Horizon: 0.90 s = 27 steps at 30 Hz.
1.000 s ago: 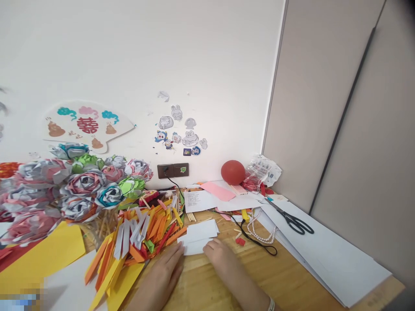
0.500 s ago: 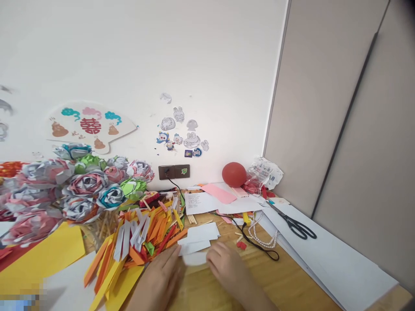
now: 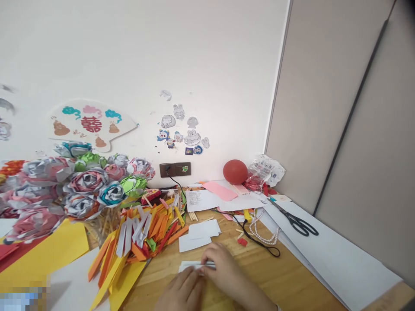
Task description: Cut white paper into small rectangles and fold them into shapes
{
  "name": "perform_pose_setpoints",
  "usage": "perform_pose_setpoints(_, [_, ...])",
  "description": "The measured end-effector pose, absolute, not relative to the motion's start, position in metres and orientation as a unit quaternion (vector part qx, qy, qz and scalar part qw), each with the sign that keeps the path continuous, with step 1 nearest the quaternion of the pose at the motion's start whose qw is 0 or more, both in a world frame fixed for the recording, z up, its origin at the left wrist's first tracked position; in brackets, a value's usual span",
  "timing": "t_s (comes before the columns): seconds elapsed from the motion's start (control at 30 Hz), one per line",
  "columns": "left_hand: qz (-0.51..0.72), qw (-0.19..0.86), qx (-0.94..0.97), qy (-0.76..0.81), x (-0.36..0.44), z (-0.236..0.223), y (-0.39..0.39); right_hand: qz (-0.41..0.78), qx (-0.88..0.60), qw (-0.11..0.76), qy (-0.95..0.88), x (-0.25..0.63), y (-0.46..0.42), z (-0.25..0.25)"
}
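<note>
A small piece of white paper, its near edge folded up, lies on the wooden table in front of me. My right hand is closed on its right end, thumb and fingers pinching the folded edge. From the near side, my left hand has its fingertips on the same edge, close beside the right thumb. The hands cover part of the paper. Just beyond them are two white paper pieces, the farther one overlapping the nearer one.
Folded paper strips pile up at left, beside paper flowers and yellow sheets. Black scissors rest on white sheets at right. A looped black cord, bead string and red balloon lie toward the back.
My hands have come together from either side of the paper, and its near edge is now folded up. The paper sits apart from the two pieces beyond it.
</note>
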<state>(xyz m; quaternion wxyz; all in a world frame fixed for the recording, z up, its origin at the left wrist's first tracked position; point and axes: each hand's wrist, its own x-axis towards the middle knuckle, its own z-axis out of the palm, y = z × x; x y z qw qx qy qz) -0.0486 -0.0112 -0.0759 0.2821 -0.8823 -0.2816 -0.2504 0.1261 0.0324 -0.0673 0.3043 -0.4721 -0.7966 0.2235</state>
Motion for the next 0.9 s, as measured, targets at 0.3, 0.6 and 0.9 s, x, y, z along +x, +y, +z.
perform_pose_setpoints(0.3, [-0.224, 0.361, -0.845, -0.324, -0.058, -0.093, -0.007, 0.188, -0.508, 0.306, -0.783, 0.121, 0.039, -0.076])
perform_pose_setpoints(0.6, [-0.213, 0.403, -0.827, -0.328, -0.053, -0.104, -0.01, 0.164, -0.514, 0.308, -0.784, 0.121, 0.036, -0.077])
perform_pose_setpoints(0.9, [-0.202, 0.378, -0.836, -0.343, -0.052, -0.092, -0.013, 0.172, -0.524, 0.304, -0.777, 0.119, 0.035, -0.074])
